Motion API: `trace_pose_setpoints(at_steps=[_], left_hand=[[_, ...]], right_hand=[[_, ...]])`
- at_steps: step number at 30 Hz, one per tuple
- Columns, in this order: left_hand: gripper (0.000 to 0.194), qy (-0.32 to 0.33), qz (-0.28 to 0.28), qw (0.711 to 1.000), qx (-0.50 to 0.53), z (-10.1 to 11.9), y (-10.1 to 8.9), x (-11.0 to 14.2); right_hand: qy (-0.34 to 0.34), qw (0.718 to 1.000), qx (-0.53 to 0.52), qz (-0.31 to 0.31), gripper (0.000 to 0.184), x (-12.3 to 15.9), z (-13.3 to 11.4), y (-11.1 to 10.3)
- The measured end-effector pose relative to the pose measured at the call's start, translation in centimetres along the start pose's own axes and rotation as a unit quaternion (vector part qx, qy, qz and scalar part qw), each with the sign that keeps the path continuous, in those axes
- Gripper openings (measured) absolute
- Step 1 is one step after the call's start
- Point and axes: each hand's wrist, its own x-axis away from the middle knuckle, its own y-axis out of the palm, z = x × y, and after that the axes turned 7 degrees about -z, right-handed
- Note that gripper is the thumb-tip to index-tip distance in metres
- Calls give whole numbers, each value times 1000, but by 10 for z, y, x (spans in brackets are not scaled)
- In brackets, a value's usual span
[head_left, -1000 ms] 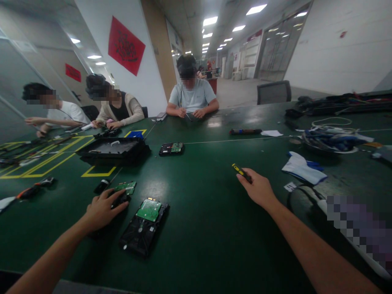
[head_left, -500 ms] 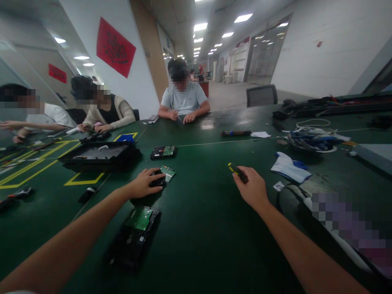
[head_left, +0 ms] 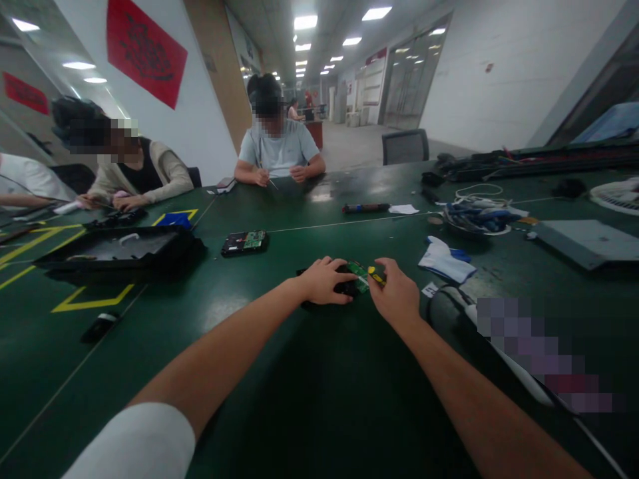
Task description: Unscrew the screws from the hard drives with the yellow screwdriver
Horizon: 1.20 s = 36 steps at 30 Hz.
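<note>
A: Where is the dark drive (head_left: 347, 288), and how is it gripped?
B: On the table (head_left: 319, 241), under the left hand (head_left: 323, 281), fingers curled onto its casing; the right hand (head_left: 398, 293) is closed round a yellow-and-black tool (head_left: 378, 277)
A: Handling?
B: Probably stiff, fairly heavy; grasp casing edges, sparing the likely fragile green board (head_left: 360, 274)
</note>
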Motion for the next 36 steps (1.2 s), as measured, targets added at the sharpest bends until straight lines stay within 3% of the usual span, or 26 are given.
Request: trace_pose_setpoints(at_steps=[4,8,10,13,15,17,19,22,26,28,31,36], left_hand=[[75,33,3,999,25,17,-1,-18],[96,11,41,994,104,15,-5,-5],[91,-23,87,986,142,11,-14,17],[70,-83,142,961,223,8,-32,71],[70,-144,161,914,342,11,-41,115],[71,-219,206,881,364,16,-43,161],[79,-325,210,869,307,23,-33,203],[86,-450,144,857,206,33,1,249],[110,-536,50,820,197,46,44,276],[120,-549,28,812,196,52,53,277],[120,-549,28,814,187,55,56,274],[112,-547,60,815,182,30,72,294]], right_hand=[[36,998,51,27,28,-3,9,-8],[23,997,24,68,24,-8,20,-9],[20,996,9,85,24,-10,25,-8],[0,994,-16,108,23,-12,27,-6],[-30,991,-35,125,21,-11,24,-5],[-54,987,-49,146,19,-10,19,-5],[-73,982,-54,166,19,-8,14,-5],[-97,974,-55,196,18,-6,11,-6],[-99,972,-57,204,18,-4,14,-6],[-94,975,-57,194,18,-4,15,-5],[-81,978,-56,186,19,-4,15,-5],[-46,983,-51,172,25,-2,12,-12]])
